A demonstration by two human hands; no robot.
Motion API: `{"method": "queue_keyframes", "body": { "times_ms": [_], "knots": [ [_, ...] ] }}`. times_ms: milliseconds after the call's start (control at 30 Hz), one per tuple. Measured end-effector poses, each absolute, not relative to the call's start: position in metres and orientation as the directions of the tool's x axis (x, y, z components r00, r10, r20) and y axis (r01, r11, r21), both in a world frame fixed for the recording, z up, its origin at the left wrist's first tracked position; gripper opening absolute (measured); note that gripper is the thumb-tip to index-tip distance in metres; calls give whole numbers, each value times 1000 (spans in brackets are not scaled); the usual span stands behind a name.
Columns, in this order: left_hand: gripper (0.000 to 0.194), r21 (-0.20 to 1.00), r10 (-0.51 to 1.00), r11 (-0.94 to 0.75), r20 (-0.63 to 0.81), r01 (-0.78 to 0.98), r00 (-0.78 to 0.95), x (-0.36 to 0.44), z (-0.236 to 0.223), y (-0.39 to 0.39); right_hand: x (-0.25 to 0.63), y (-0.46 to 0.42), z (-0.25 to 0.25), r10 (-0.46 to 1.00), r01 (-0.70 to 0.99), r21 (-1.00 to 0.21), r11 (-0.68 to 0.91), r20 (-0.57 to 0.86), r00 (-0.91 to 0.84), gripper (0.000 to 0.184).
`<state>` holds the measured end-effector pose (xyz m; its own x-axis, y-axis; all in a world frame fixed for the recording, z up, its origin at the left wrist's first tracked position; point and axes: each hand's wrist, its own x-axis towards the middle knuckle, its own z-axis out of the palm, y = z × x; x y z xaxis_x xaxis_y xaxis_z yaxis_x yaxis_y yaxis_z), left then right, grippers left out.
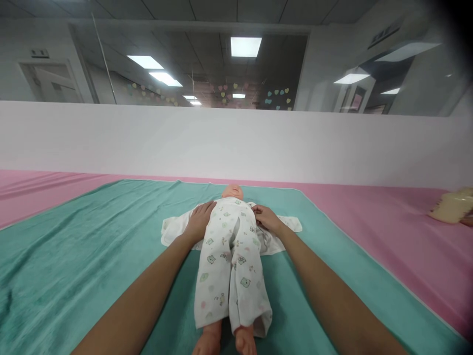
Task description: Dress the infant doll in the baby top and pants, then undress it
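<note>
Spread over a pink sheet (384, 217), a teal blanket (111, 261) bears a baby doll (233, 231) lying on its back at the centre, head at the far end, bare feet (209, 340) nearest the viewer. Patterned white trousers (214, 276) cover its legs and reach high up its torso; a white top (173, 229) lies spread out beneath, sleeves to either side. Against the doll's side at the left lies the left hand (201, 220), palm down, fingers extended and close together; whether it grips any fabric cannot be told. Opposite, the right hand (266, 218) touches the trousers' upper edge with bent fingers, their hold unclear. Farther right, a pale yellow object (453, 204) sits partly out of view. Behind stands a white wall (221, 143), topped by glass (273, 69) with heart-shaped stickers (276, 92).
</note>
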<state>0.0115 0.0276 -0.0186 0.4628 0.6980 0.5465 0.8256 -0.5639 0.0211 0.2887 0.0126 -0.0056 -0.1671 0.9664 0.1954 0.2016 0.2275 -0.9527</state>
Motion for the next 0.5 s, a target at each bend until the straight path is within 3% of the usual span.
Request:
{"method": "queue_keyframes", "body": {
  "times_ms": [300,500],
  "knots": [
    [56,46,702,-572,543,819,460,9,-19,28,274,24,-17,923,336,-898,285,351,157,19],
    [54,155,720,-573,563,805,404,12,-17,23,259,2,-16,853,518,-783,344,492,177,17]
  ]
}}
